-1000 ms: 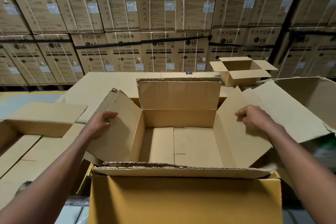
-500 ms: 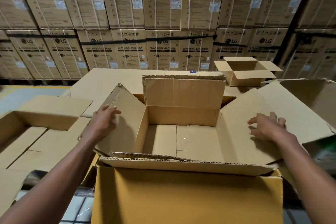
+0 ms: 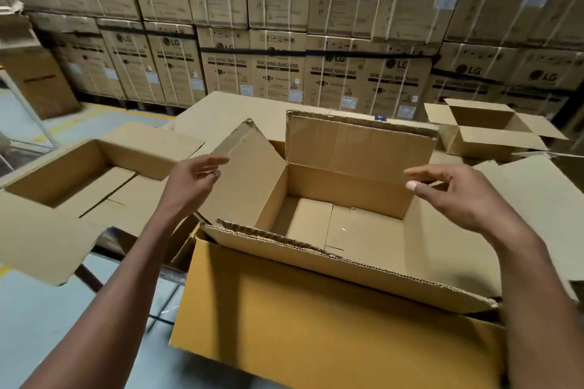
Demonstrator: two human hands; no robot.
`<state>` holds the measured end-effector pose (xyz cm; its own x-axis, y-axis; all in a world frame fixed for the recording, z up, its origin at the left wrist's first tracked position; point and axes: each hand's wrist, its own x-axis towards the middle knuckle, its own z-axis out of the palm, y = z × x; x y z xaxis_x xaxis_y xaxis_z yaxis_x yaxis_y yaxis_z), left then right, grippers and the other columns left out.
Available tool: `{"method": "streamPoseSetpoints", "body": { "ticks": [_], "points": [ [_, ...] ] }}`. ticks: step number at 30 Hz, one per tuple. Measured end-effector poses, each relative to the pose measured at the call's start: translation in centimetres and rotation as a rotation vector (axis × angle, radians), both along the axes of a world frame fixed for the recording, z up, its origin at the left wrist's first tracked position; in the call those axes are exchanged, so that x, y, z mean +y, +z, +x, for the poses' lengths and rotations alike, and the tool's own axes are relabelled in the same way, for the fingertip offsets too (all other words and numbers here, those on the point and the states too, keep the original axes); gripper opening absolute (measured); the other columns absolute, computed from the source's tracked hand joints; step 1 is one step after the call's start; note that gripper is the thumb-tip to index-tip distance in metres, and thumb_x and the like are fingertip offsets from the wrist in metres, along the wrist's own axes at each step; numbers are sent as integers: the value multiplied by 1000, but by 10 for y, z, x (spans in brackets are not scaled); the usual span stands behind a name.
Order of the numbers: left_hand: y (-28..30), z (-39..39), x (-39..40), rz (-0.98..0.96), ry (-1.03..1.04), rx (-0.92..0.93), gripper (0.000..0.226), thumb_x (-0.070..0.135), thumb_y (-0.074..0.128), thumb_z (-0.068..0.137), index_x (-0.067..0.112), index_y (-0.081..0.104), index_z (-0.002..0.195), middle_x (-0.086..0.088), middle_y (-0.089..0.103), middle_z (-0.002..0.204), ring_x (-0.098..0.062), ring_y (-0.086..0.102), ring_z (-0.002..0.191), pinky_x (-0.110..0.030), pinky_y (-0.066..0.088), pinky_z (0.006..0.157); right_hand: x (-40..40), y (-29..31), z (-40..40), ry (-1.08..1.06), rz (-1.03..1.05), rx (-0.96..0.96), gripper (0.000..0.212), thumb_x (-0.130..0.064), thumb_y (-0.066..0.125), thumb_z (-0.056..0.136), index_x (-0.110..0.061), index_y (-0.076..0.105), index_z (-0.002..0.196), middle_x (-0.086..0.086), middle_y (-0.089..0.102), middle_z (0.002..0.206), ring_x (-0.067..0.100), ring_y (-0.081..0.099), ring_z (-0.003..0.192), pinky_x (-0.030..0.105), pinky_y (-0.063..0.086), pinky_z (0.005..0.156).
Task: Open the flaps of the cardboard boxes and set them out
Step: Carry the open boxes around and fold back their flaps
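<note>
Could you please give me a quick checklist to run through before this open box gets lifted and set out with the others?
1. All four flaps of the box folded out: ok; the far flap stands upright, the others splay outward.
2. Box interior empty: ok; only the bare bottom panels show.
3. Left hand free: ok; open, beside the left flap, gripping nothing.
4. Right hand free: ok; open, above the right side of the box.
5. Landing spot: cannot tell; one opened box sits left, another far right, free space between is unclear.
6. Bottom seam secure: cannot tell.
</note>
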<state>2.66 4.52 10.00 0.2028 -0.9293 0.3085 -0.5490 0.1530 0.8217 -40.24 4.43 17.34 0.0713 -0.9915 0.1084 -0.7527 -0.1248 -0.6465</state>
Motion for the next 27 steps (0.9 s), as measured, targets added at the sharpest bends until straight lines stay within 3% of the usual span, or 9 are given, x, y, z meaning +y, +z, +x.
{"method": "streamPoseSetpoints", "body": {
  "ticks": [5,9,13,17,21,27],
  "points": [
    [-9,8,65,-55,164,92,33,7,59,97,27,70,121,6,69,124,-6,62,116,-22,47,94,15,1,40,137,-114,-113,25,-33,68,92,-31,72,117,-11,69,111,9,60,106,36,50,88],
    [-33,21,125,-50,319,168,34,9,59,97,31,71,120,7,71,123,-8,63,116,-27,51,92,23,-5,77,235,-142,-229,21,-30,69,92,-31,75,112,-15,71,104,-6,61,93,19,46,76],
    [-60,35,183,-41,486,253,34,7,61,96,34,75,112,10,73,117,-10,68,109,-25,52,82,42,-16,127,338,-155,-372,17,-27,70,92,-31,77,107,-16,73,97,-9,66,84,10,51,69],
    [-81,49,227,-15,602,366,34,4,61,95,30,77,108,8,75,112,-11,70,105,-36,54,92,78,-27,182,478,-131,-479,25,-27,68,93,-31,73,117,-19,72,103,-5,68,90,10,54,72],
    [-97,71,258,8,661,476,33,2,61,95,26,77,109,5,76,109,-13,70,106,-41,55,97,118,-53,254,658,25,-517,24,-28,67,93,-38,70,115,-30,67,106,-14,60,101,6,50,75],
    [-123,132,298,87,641,535,36,3,58,98,32,77,107,11,75,112,-13,69,109,-44,53,101,167,-126,378,713,210,-450,26,-29,66,94,-36,70,119,-23,69,114,-13,59,104,10,51,82]
  ]
}}
